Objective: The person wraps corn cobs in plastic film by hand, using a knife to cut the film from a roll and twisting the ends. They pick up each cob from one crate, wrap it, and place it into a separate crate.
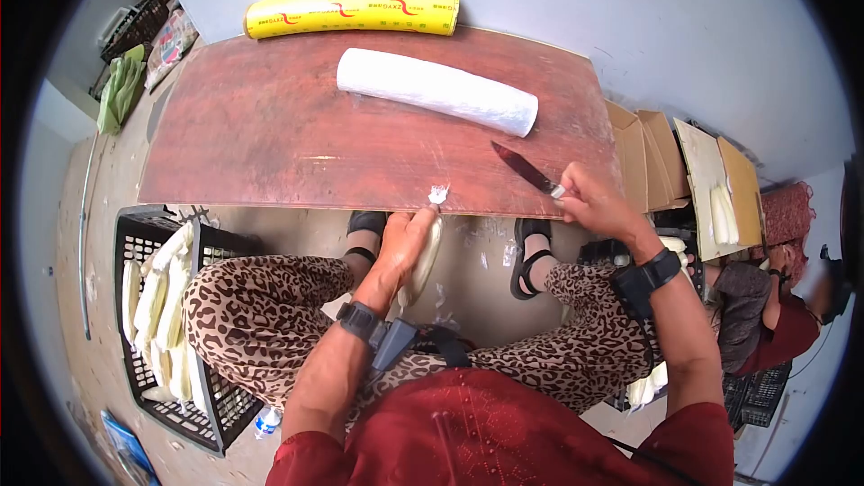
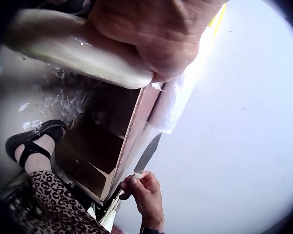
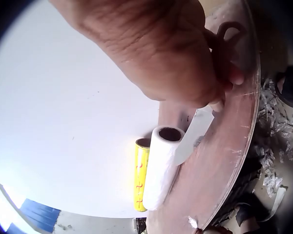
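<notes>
In the head view the left hand (image 1: 402, 247) grips a long pale vegetable (image 1: 424, 265), one end close to the table's front edge; a small white scrap (image 1: 438, 194) lies there. Its smooth pale side (image 2: 88, 53) fills the upper left of the left wrist view, under the left hand (image 2: 151, 34). The right hand (image 1: 594, 202) holds a knife (image 1: 529, 169) by its handle above the table's right part, blade pointing up and left. In the right wrist view the blade (image 3: 195, 134) shows below the right hand (image 3: 156, 48).
On the table (image 1: 243, 126) lie a white roll (image 1: 436, 90) and a yellow roll (image 1: 351, 14). A black crate (image 1: 216, 396) of pale vegetables stands at left. Cardboard (image 1: 643, 153) and another person (image 1: 765, 315) are at right. Plastic scraps (image 3: 271, 141) litter the floor.
</notes>
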The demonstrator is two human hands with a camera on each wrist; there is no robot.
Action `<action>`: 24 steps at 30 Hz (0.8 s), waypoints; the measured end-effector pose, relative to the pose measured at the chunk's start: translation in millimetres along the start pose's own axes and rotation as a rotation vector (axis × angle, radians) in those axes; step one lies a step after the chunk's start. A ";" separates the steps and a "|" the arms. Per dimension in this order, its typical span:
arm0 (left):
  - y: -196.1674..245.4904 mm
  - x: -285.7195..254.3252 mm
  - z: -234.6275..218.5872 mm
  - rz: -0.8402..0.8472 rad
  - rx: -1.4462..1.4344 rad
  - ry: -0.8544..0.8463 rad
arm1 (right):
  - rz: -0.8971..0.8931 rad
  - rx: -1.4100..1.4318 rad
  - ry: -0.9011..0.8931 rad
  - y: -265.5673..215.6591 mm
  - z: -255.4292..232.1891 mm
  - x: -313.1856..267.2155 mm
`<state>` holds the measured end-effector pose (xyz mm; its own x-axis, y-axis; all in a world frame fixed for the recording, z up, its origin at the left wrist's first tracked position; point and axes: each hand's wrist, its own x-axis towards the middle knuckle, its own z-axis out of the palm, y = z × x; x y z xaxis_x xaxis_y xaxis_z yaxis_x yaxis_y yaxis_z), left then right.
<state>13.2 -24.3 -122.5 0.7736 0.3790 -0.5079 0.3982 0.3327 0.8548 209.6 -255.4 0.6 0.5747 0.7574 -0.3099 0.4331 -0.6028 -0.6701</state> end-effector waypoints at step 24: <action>-10.8 8.6 2.1 0.050 -0.180 -0.070 | -0.157 -0.362 -0.086 -57.2 92.9 24.3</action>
<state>16.6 -26.4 -135.9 0.8252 0.3400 -0.4510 0.2686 0.4661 0.8430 134.3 -179.3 -31.2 0.4287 0.8561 -0.2886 0.7362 -0.5162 -0.4376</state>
